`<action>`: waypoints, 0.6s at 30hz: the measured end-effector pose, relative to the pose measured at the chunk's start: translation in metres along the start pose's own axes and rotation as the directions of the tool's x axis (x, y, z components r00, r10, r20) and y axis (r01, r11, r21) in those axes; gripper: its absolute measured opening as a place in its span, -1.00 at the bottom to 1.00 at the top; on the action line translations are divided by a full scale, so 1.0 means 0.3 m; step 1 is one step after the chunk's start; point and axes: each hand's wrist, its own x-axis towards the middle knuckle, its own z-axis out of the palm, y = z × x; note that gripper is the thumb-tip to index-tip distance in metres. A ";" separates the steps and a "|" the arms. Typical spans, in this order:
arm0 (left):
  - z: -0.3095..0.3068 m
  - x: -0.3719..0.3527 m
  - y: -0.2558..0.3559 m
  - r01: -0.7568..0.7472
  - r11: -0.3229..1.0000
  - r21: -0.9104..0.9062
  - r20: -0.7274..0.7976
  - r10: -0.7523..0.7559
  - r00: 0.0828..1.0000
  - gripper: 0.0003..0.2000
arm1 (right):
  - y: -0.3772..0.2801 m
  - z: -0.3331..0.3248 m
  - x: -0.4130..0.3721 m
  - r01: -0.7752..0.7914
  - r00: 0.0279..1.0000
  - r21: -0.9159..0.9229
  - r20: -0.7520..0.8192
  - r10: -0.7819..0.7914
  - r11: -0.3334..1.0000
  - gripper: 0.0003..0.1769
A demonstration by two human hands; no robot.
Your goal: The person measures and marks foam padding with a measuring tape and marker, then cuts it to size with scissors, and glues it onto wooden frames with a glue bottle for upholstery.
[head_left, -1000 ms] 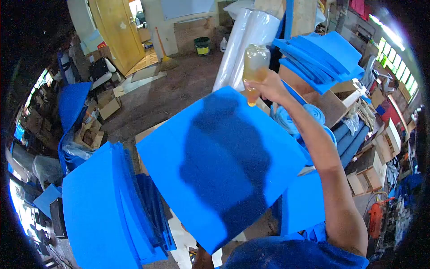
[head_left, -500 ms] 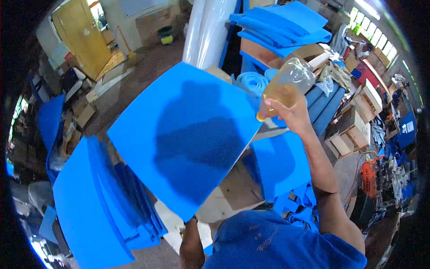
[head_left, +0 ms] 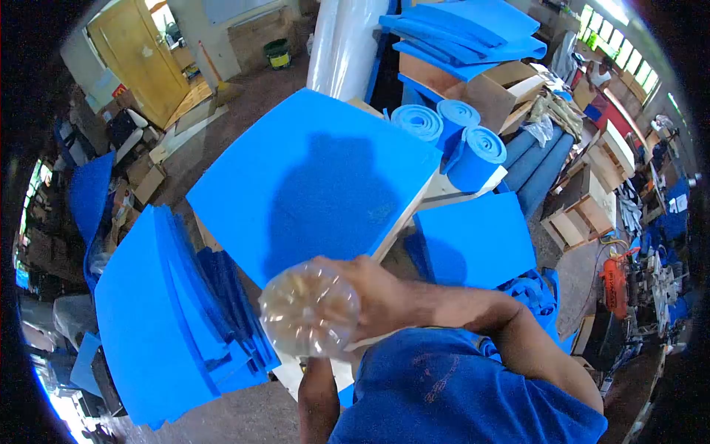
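My right hand (head_left: pixel 377 296) is closed around a clear plastic bottle (head_left: pixel 309 311), whose ribbed base faces the camera. Some yellowish liquid shows through its wall. The bottle hangs over the near corner of a flat blue foam sheet (head_left: pixel 296 170), on which a dark shadow falls. My left forearm (head_left: pixel 319 399) comes up from the bottom edge to just below the bottle; the left hand itself is hidden behind it, so its fingers do not show.
Stacked blue sheets (head_left: pixel 144 318) stand at the left. Rolled blue foam (head_left: pixel 481 152) sits beyond the sheet's right corner. Another blue piece (head_left: pixel 477 240) and tangled blue strips (head_left: pixel 532 296) lie to the right. Clear plastic rolls (head_left: pixel 344 48) rise behind, near wooden frames (head_left: pixel 580 211).
My right hand has brought the bottle from the upper right down to the sheet's near corner. The foam rolls it covered now show. The view has shifted slightly.
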 end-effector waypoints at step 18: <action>0.027 0.026 0.013 -0.049 0.999 0.004 -0.049 0.049 0.998 -0.29 | 0.189 -0.359 -0.159 -0.155 0.915 -0.278 -0.402 0.032 0.948 -0.65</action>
